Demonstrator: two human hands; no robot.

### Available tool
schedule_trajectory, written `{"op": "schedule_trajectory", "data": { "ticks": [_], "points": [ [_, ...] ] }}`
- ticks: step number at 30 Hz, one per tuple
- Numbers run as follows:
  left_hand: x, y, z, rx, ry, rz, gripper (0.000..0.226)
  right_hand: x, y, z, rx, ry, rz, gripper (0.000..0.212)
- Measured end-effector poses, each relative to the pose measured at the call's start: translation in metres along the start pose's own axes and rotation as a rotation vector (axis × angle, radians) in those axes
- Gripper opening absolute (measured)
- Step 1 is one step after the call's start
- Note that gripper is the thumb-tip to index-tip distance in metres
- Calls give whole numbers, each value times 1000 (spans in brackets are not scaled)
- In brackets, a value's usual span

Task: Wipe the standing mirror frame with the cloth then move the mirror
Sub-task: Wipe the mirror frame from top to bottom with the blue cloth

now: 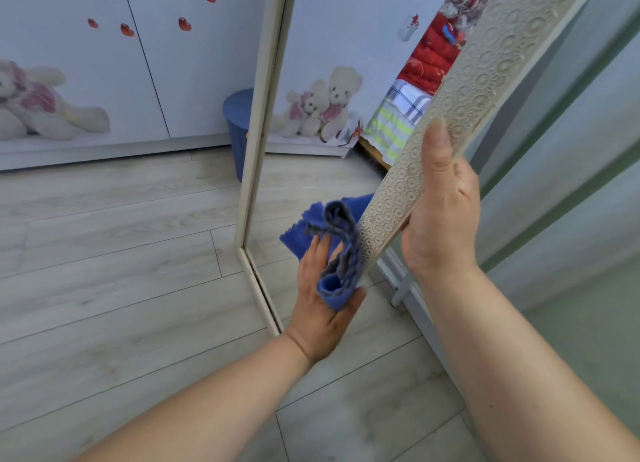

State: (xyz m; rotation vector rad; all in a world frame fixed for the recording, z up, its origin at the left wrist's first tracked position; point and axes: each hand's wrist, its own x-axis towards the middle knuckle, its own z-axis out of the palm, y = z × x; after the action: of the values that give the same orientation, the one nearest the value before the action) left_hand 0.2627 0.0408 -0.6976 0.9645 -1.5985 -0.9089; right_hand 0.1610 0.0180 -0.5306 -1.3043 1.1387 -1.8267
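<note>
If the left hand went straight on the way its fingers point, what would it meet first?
Likely the mirror glass, just inside the embossed frame, with the blue cloth in the left hand touching first; depth is unclear.

Brightly and evenly lit in soft, cool, bluish daylight tones. Shadowed only faintly on the floor (104,254) just below the mirror (311,184). Bowed by wide-angle distortion, most strongly far left and far right of the mirror. Rendered slightly soft throughout, smeared by compression, blurriest toward the bottom edge below the mirror.
</note>
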Motion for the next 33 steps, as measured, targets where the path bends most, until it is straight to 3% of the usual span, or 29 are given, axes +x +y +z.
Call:
{"op": "schedule_trajectory", "data": {
  "ticks": [3,5,7,10,15,17,20,23,27,33],
  "points": [
    [-28,-32,-9,-32,-134,-301,85,2,0,-1,38,-17,-20,31],
    [-32,-33,-16,-191,-155,-623,72,1,0,-2,36,-21,-67,49],
    [-17,-27,-22,-429,-82,-822,72,0,0,-1,12,-6,-103,62],
    [20,1,-29,-500,-65,-741,88,2,2,2,-20,48,-111,47],
    [92,49,-40,-198,-62,-361,99,4,6,5,-30,87,-147,49],
    [107,56,-42,-199,-5,-254,99,5,8,5,-24,96,-169,46],
    [108,53,-30,-264,63,-344,95,5,10,3,-32,88,-213,43],
    [94,5,-31,-335,159,-576,65,4,11,3,-39,81,-210,45],
    [82,-44,-37,-510,270,-819,70,3,12,4,-57,74,-255,39],
    [96,-44,-37,-607,305,-862,66,-1,15,0,-91,75,-218,32]
  ]
}}
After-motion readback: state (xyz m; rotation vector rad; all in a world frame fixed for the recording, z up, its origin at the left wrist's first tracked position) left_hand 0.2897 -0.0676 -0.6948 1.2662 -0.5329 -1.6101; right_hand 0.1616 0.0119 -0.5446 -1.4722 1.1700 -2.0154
